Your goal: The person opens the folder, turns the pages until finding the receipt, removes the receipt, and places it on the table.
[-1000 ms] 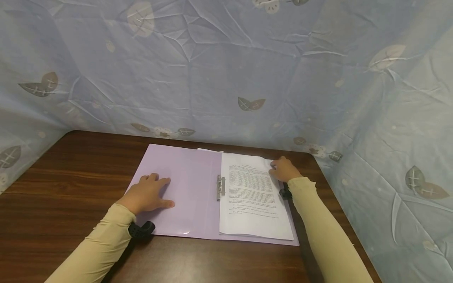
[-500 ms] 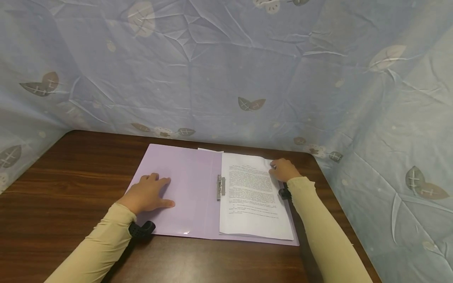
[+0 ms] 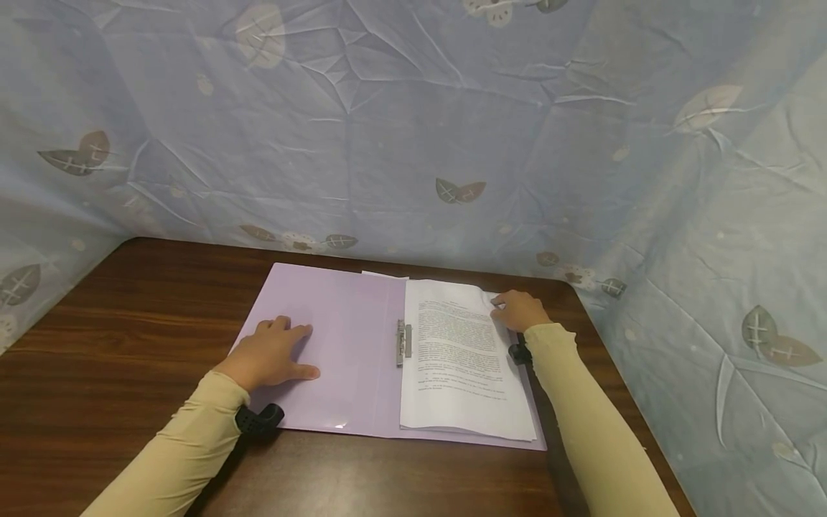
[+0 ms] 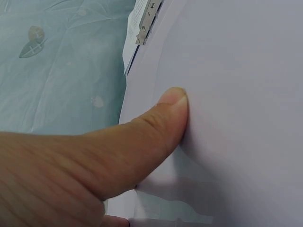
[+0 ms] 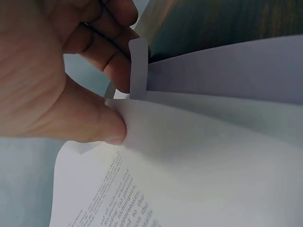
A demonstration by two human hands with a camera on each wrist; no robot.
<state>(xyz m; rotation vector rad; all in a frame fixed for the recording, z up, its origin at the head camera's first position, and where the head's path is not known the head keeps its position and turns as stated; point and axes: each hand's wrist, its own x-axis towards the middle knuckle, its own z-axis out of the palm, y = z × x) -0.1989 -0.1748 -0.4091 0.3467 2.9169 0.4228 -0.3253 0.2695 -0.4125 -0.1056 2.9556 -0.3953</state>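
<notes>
A light purple folder [image 3: 345, 359] lies spread out on the table, with a metal clip [image 3: 400, 343] near its spine. On its right half sits a stack of printed paper [image 3: 461, 359], whose upper right corner is bent up a little. My right hand [image 3: 522, 311] pinches the edge of the paper near that corner. In the right wrist view the thumb [image 5: 111, 125] presses the printed side, and the fingers curl behind, beside a narrow pale strip [image 5: 138, 66]. My left hand [image 3: 268, 353] rests on the folder's left cover, fingers spread; its thumb [image 4: 156, 118] touches the purple surface.
The dark wooden table [image 3: 116, 345] reaches past the folder on both sides. A leaf-patterned cloth [image 3: 388, 129] hangs behind and along the sides. A white paper edge [image 3: 384, 274] sticks out behind the folder's top. Each wrist wears a black strap mount [image 3: 260, 418].
My right hand has shifted down very slightly, and the top sheet beside it bends a little more. The left hand and the folder stay where they were.
</notes>
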